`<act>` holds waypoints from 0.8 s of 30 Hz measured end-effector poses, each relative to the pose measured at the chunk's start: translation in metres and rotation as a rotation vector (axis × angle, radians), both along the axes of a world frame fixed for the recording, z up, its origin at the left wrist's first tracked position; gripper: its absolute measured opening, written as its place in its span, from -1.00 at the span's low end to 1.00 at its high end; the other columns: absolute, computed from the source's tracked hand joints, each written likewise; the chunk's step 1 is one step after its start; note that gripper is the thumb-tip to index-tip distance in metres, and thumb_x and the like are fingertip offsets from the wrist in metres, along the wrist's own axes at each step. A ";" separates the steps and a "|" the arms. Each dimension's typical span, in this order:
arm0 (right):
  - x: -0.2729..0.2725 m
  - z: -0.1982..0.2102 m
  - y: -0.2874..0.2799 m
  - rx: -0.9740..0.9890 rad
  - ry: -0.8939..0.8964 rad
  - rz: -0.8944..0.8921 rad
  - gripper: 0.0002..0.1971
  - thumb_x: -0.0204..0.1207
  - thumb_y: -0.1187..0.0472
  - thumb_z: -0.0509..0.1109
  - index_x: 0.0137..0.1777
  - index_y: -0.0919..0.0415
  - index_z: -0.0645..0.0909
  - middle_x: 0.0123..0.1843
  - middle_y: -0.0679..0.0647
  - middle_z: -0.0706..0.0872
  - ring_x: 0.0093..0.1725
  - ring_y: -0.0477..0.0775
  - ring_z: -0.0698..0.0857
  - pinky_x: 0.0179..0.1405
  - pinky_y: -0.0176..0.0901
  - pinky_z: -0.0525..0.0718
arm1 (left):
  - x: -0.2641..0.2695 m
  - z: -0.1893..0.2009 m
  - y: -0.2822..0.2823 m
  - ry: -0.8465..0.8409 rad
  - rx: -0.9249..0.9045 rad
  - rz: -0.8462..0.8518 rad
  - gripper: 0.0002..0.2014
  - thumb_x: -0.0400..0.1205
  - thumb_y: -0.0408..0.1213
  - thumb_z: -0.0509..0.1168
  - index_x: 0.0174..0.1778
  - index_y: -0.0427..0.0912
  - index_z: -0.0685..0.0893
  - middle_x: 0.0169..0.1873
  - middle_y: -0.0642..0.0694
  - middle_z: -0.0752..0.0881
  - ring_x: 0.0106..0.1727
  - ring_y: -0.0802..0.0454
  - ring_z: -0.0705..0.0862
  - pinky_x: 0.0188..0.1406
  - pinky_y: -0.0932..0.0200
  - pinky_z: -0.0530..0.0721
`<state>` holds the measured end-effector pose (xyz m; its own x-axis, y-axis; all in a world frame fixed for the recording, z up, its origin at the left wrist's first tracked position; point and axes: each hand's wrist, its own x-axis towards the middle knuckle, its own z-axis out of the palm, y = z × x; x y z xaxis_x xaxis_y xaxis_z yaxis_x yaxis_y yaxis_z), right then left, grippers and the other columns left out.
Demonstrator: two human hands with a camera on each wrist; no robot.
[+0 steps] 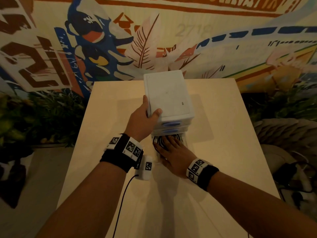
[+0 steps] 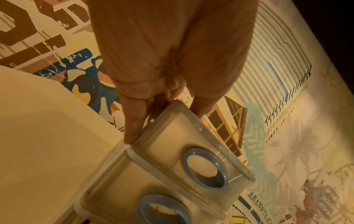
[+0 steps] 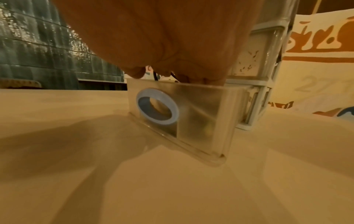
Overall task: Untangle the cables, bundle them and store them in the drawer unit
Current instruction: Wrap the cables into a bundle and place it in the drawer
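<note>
Head view: the drawer unit on the table is grasped at its top corner by the left hand; flat fingers of the right hand press coiled cables into the pulled-out bottom drawer.
Left wrist view: thumb and fingers are clamped on the unit's top edge.
Right wrist view: the drawer's blue ring pull is seen beneath the hand.

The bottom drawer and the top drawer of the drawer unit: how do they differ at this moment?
The bottom drawer is pulled out; the top drawer is pushed in. The bottom drawer holds coiled black cables, with the right hand pressing on them; the top drawer looks empty through its front. The left hand grips the drawer unit beside the top drawer, not the bottom one. Both have clear fronts with blue ring pulls.
</note>
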<state>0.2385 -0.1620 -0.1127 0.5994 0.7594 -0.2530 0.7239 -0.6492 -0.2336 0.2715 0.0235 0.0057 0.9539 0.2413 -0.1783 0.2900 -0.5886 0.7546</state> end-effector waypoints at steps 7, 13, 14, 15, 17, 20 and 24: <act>0.003 0.015 0.009 0.077 0.089 -0.079 -0.11 0.57 -0.48 -0.43 0.72 -0.04 0.24 0.78 0.20 0.15 0.78 0.32 0.02 0.73 0.33 0.06 | 0.002 -0.002 0.002 -0.008 0.008 -0.004 -0.15 0.74 0.14 0.25 0.82 -0.03 -0.07 0.53 -0.10 0.60 0.45 -0.10 0.62 0.27 0.13 0.58; -0.005 0.015 0.027 0.269 0.026 -0.332 -0.50 0.78 -0.12 0.01 0.27 0.20 0.66 0.47 0.15 0.64 0.56 0.25 0.47 0.60 0.18 0.36 | 0.002 -0.004 0.002 -0.026 0.009 -0.005 -0.14 0.73 0.14 0.26 0.82 -0.03 -0.06 0.46 -0.09 0.65 0.39 -0.08 0.65 0.33 0.01 0.65; -0.007 0.015 0.029 0.289 0.012 -0.358 -0.48 0.78 -0.18 -0.02 0.22 0.15 0.66 0.43 0.11 0.65 0.54 0.24 0.48 0.58 0.20 0.39 | 0.003 -0.004 0.002 -0.030 0.013 -0.008 -0.14 0.73 0.14 0.27 0.82 -0.04 -0.06 0.45 -0.09 0.66 0.38 -0.07 0.65 0.34 0.01 0.65; -0.010 0.015 0.031 0.297 0.012 -0.376 -0.40 0.76 -0.27 -0.11 0.21 0.11 0.66 0.43 0.09 0.65 0.54 0.23 0.47 0.56 0.24 0.39 | 0.003 -0.003 0.002 -0.032 0.018 -0.012 -0.14 0.73 0.13 0.27 0.82 -0.05 -0.05 0.45 -0.08 0.66 0.38 -0.07 0.65 0.33 0.02 0.65; -0.012 0.014 0.037 0.282 0.002 -0.383 -0.32 0.74 -0.30 -0.20 0.26 0.11 0.64 0.44 0.11 0.64 0.53 0.26 0.47 0.56 0.31 0.38 | 0.003 -0.004 0.002 -0.032 0.022 -0.007 -0.14 0.73 0.13 0.27 0.82 -0.05 -0.05 0.45 -0.08 0.66 0.37 -0.07 0.66 0.32 0.05 0.65; -0.010 0.013 0.040 0.254 -0.017 -0.373 -0.44 0.72 -0.12 -0.09 0.29 0.16 0.66 0.40 0.16 0.69 0.46 0.32 0.56 0.52 0.29 0.44 | 0.003 -0.004 0.002 -0.030 0.006 -0.004 -0.14 0.73 0.14 0.28 0.82 -0.04 -0.05 0.47 -0.08 0.65 0.38 -0.07 0.66 0.34 0.02 0.66; -0.003 0.020 0.029 0.232 0.001 -0.424 -0.61 0.70 0.02 0.22 0.42 0.18 0.59 0.45 0.15 0.65 0.45 0.27 0.57 0.46 0.07 0.50 | 0.002 -0.003 0.003 -0.027 -0.009 0.000 -0.13 0.72 0.14 0.28 0.82 -0.02 -0.05 0.51 -0.08 0.61 0.41 -0.07 0.64 0.38 -0.04 0.65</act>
